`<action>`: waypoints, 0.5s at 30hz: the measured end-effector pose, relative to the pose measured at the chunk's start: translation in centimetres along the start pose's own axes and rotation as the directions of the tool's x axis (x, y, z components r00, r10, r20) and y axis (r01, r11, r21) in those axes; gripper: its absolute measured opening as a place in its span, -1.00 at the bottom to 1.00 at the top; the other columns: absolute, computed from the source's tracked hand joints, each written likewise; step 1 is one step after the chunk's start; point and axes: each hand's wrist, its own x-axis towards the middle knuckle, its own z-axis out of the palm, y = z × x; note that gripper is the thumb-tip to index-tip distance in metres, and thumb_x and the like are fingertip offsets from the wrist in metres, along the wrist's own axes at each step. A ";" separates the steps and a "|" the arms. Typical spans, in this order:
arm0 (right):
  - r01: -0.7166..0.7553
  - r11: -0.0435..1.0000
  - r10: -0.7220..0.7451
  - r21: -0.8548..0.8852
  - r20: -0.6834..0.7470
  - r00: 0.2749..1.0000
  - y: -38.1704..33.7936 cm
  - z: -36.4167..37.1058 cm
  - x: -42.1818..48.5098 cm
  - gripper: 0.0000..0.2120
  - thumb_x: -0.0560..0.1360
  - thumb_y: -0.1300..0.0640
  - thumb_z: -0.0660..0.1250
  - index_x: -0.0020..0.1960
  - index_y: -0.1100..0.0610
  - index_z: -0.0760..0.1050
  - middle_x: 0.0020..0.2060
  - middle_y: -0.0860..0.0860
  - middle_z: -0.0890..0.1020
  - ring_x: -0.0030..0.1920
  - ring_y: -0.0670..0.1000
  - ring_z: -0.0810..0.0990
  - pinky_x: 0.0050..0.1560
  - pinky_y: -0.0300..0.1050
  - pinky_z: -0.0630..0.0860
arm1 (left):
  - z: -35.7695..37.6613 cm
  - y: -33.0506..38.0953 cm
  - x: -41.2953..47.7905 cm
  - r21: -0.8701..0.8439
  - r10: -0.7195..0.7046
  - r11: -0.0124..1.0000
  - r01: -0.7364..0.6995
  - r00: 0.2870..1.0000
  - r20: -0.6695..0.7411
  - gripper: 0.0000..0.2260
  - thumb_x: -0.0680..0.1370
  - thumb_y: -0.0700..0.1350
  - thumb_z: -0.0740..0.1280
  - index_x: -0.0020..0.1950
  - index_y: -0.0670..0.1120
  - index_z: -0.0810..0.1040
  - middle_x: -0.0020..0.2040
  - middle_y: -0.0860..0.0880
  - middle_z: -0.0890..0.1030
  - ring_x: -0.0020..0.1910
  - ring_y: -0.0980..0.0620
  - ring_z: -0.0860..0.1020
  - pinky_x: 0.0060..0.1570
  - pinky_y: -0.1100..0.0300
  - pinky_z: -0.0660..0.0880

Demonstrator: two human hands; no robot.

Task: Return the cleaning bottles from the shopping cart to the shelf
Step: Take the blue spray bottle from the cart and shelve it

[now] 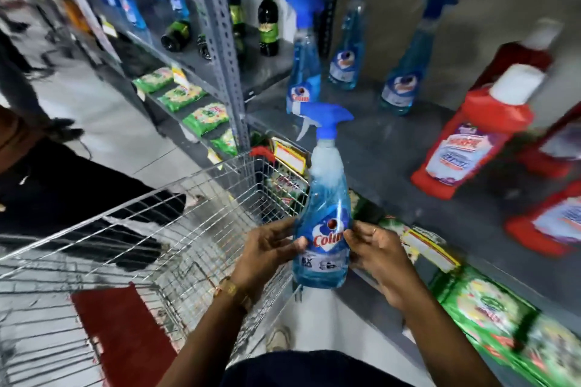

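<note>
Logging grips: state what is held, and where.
Both hands, left hand and right hand, hold the blue plastic spray bottle upright by its lower labelled body.

Blue spray bottle (327,217): translucent, blue liquid, blue trigger head, upright, held between cart (176,229) and shelf (393,148). Three matching bottles (345,38) stand upright on the shelf; two nearest the front are well apart.

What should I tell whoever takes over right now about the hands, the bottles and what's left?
Left hand and right hand both grip the held spray bottle, upright, between the cart and the shelf.
Done: three matching blue spray bottles stand on the shelf, beside red bottles.
Left: set this one beside them. No other bottles show in the visible part of the cart.
</note>
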 end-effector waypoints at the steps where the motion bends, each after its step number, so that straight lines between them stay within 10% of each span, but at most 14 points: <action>1: 0.012 1.000 -0.012 0.004 -0.004 1.000 0.0 -0.1 -0.3 -0.83 0.53 0.22 0.28 0.05 0.15 0.61 -0.11 0.03 0.75 -0.18 0.01 0.71 -0.25 -0.13 0.63 | 0.2 -0.2 0.1 0.004 -0.002 1.000 0.002 1.000 0.003 -0.72 0.33 -0.21 0.44 0.00 0.02 0.69 -0.06 0.04 0.74 -0.13 0.13 0.69 -0.21 0.31 0.60; 15: 0.185 0.982 -0.187 -0.028 -0.190 0.964 -2.3 -3.4 -0.3 -0.85 0.51 0.24 0.31 0.02 0.15 0.62 -0.12 0.02 0.75 -0.10 0.00 0.71 -0.20 -0.14 0.65 | 4.3 2.3 4.8 0.142 0.028 0.989 -0.052 0.986 0.166 -0.69 0.48 -0.33 0.33 0.22 -0.19 0.56 0.11 -0.12 0.69 0.00 -0.01 0.67 -0.10 0.20 0.64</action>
